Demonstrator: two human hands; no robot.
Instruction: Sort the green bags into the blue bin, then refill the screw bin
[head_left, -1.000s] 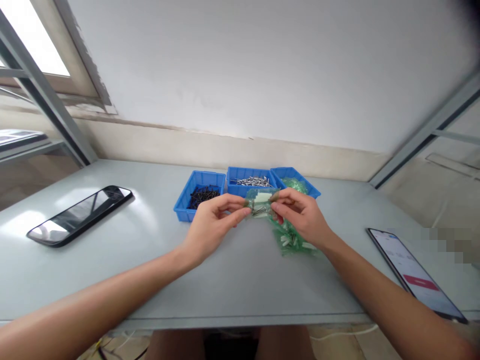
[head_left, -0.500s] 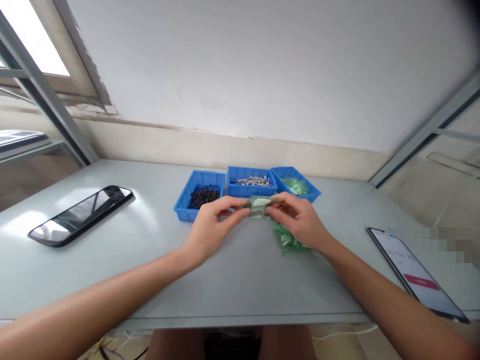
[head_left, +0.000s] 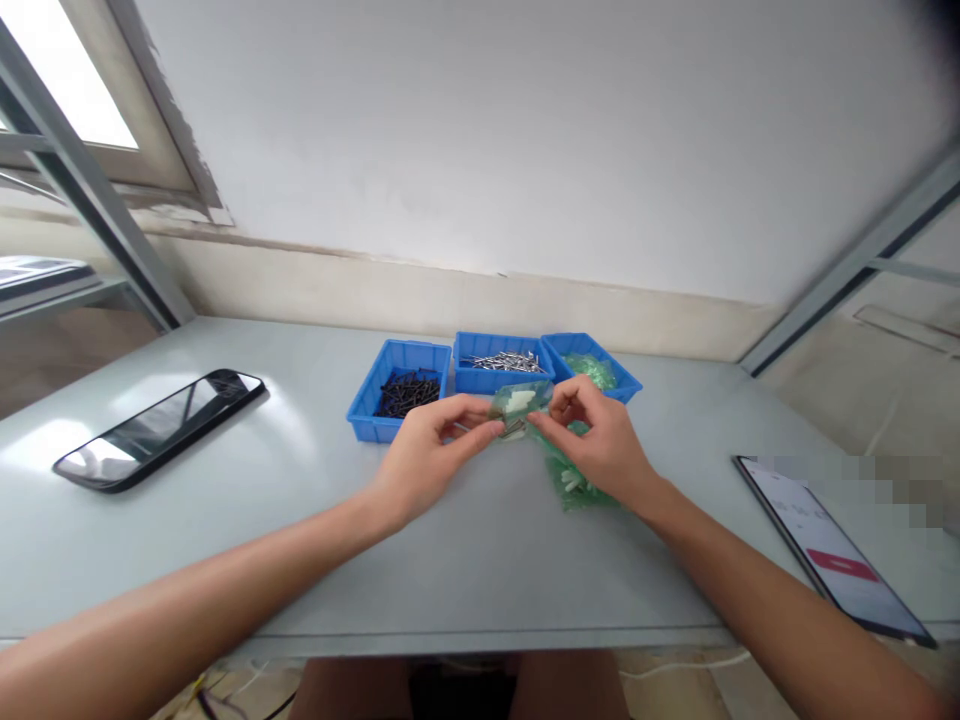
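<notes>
A small clear green bag [head_left: 519, 402] with white pieces and thin metal pieces inside is held up between both hands, just in front of the blue bins. My left hand [head_left: 431, 450] pinches its left side between thumb and fingers. At its right edge, my right hand [head_left: 596, 435] grips the bag with thumb and fingertips. Under and beside my right hand, a larger green bag [head_left: 574, 485] of white pieces lies on the table, partly covered by the hand.
Blue bins hold black screws [head_left: 407, 393], silver screws [head_left: 506, 361] and green bags [head_left: 591, 371]. A dark glossy device [head_left: 161, 430] lies on the grey table [head_left: 480, 580] at left, a lit phone [head_left: 832, 550] at right. Metal posts rise at both sides.
The small bag is now more spread out and tilted, with its right side raised. My right hand's fingers have shifted and curled more. My left hand has moved slightly right.
</notes>
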